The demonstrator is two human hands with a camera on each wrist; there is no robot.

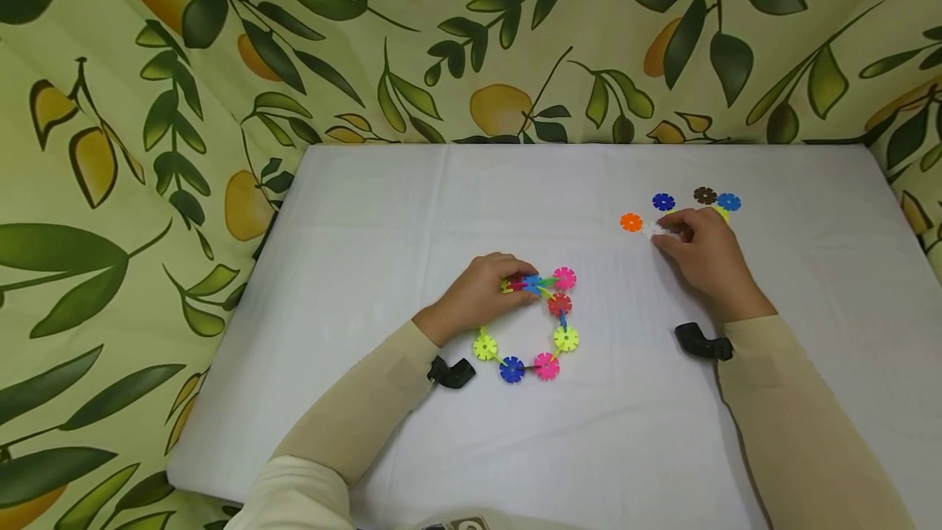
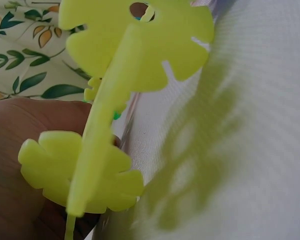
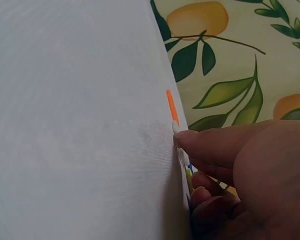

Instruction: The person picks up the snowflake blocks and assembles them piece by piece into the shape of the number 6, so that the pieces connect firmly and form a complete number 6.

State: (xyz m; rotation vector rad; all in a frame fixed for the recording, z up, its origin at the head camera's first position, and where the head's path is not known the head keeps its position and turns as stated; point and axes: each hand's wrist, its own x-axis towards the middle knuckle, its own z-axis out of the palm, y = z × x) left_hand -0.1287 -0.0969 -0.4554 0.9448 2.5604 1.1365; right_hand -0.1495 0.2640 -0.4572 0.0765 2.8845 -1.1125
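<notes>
My left hand grips a ring-shaped chain of notched plastic snowflake discs at its upper left part. The discs are pink, red, blue and yellow-green, slotted into one another at angles. In the left wrist view, yellow-green discs stand close to the camera, in front of the left hand. Farther back on the right, the thumb and forefinger of my right hand pinch a white snowflake disc at the tabletop. Most of that disc is hidden by the fingers in the right wrist view.
Loose discs lie around the right hand: orange, dark blue, brown, light blue and a partly covered yellow one. A white cloth covers the table; a leaf-and-fruit patterned curtain hangs behind.
</notes>
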